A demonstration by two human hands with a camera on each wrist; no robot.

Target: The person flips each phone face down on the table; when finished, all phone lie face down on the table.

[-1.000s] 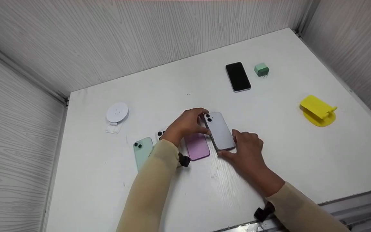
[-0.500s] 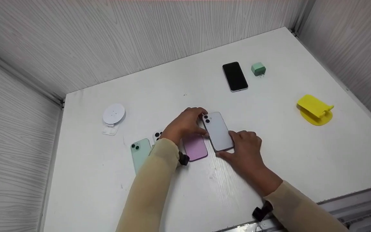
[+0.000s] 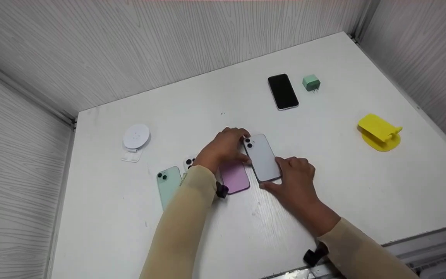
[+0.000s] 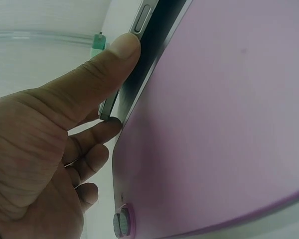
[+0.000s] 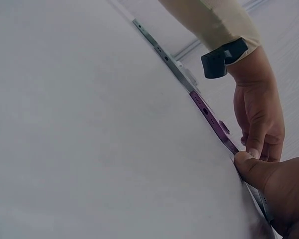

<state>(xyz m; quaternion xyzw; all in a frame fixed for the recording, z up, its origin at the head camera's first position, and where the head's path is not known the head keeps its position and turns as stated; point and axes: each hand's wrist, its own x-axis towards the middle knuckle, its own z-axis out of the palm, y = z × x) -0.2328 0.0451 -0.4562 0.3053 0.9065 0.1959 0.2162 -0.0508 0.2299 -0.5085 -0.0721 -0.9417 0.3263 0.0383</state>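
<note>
One pale phone (image 3: 265,158): between both hands, just right of the pink phone (image 3: 235,180), back up; whether all of it rests on the table (image 3: 207,100), I cannot tell.
Its feel: probably light and stiff, with a slick back that could slide under a fingertip; back and lenses (image 3: 248,143) look breakable.
Its hold: by edges and corners, I judge, with fingertips off the lenses.
Near end: the right hand (image 3: 295,178) grips the near right corner, thumb at the bottom edge, fingers bent against the right side.
Far end: the left hand (image 3: 225,148) holds the far left part, thumb against the long edge beside a button (image 4: 143,19), other fingers bent toward the top corner.
Farther back: black phone (image 3: 283,92) and plug (image 3: 311,83), well apart from both hands.
</note>
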